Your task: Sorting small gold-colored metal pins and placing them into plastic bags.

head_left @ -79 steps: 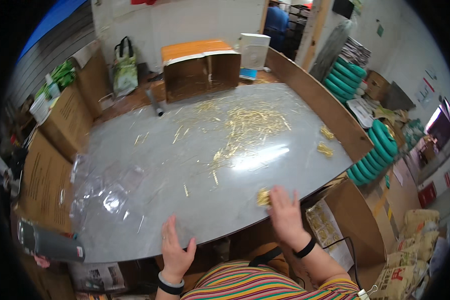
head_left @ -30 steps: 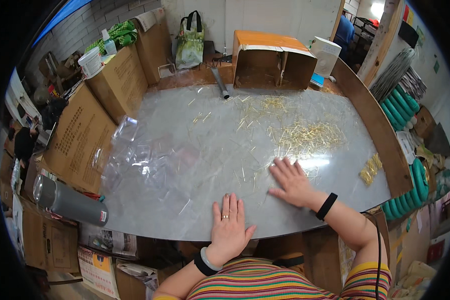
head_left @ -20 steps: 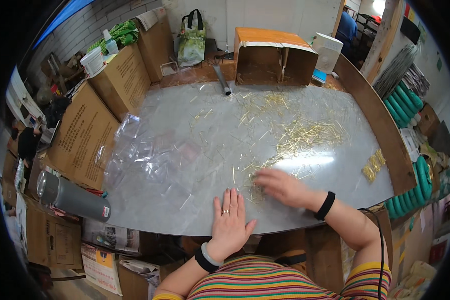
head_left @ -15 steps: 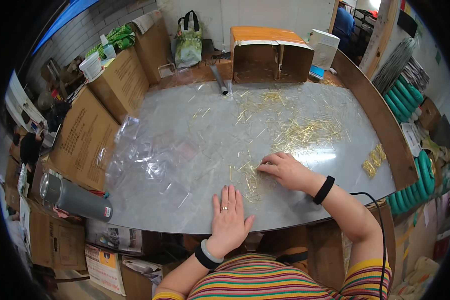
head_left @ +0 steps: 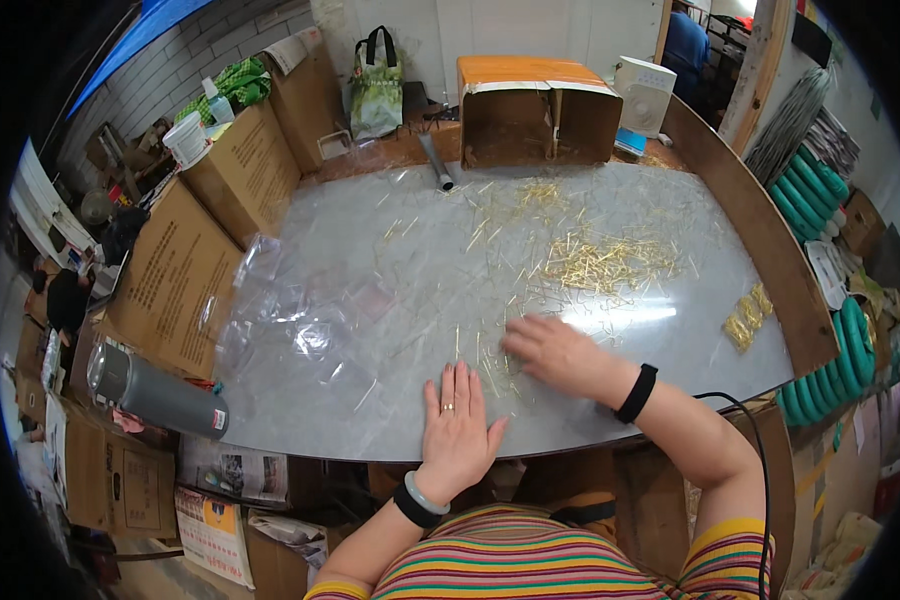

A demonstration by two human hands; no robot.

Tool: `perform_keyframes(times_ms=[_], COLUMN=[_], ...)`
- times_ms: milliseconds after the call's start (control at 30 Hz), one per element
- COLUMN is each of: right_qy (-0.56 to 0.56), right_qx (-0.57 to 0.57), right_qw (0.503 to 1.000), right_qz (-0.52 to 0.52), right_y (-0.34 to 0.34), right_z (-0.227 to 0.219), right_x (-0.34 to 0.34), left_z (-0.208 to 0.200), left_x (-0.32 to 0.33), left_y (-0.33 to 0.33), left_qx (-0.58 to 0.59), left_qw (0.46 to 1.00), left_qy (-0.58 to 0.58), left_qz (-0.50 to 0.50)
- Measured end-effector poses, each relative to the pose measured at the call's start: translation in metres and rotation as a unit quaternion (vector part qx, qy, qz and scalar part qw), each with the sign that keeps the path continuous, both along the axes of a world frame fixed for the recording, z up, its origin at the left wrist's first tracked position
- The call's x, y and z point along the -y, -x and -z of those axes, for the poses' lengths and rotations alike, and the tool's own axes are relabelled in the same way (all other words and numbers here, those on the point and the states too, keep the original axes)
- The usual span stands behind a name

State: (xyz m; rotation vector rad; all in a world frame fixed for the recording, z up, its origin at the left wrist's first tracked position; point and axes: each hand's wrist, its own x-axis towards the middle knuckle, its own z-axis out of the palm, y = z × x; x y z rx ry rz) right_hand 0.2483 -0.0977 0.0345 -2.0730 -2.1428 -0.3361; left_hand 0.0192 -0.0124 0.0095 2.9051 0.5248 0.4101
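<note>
My left hand [head_left: 455, 425] lies flat at the near edge of the grey tabletop [head_left: 420, 290], fingers stretched out and holding nothing. Just beyond its fingertips are a few thin gold-coloured metal pins [head_left: 457, 342]. To its right, my right hand [head_left: 560, 356] is over a small scatter of the same pins, palm down. Motion smears its fingers, so whether they pinch anything is hidden. A larger heap of gold pins [head_left: 610, 262] spreads beyond the right hand, with a looser scatter [head_left: 540, 195] farther back. Clear bags packed with gold pieces [head_left: 745, 320] lie at the right.
Clear plastic cases [head_left: 310, 335] cover the left part of the table. A grey flask [head_left: 160, 392] lies at the left edge. At the back are an open cardboard box [head_left: 540, 120], a dark tube [head_left: 436, 162] and a white device [head_left: 642, 95]. A wooden board [head_left: 760, 230] borders the right side.
My right hand has shifted slightly left and nearer, and the pins under it have been spread. My left hand stays flat in nearly the same place.
</note>
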Motion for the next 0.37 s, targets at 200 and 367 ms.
perform_keyframes(times_ms=[200, 367], right_qy=[-0.012, 0.09], right_qx=[-0.177, -0.016], right_qw=[0.982, 0.966], right_qz=[0.057, 0.243], right_y=[-0.013, -0.021], right_z=[-0.025, 0.027], right_x=[0.009, 0.05], left_z=[-0.003, 0.002], left_x=[0.001, 0.006], left_y=[-0.001, -0.006], left_qx=[0.003, -0.006], left_qw=[1.0, 0.999], left_qy=[-0.001, -0.024], left_qz=[-0.012, -0.03])
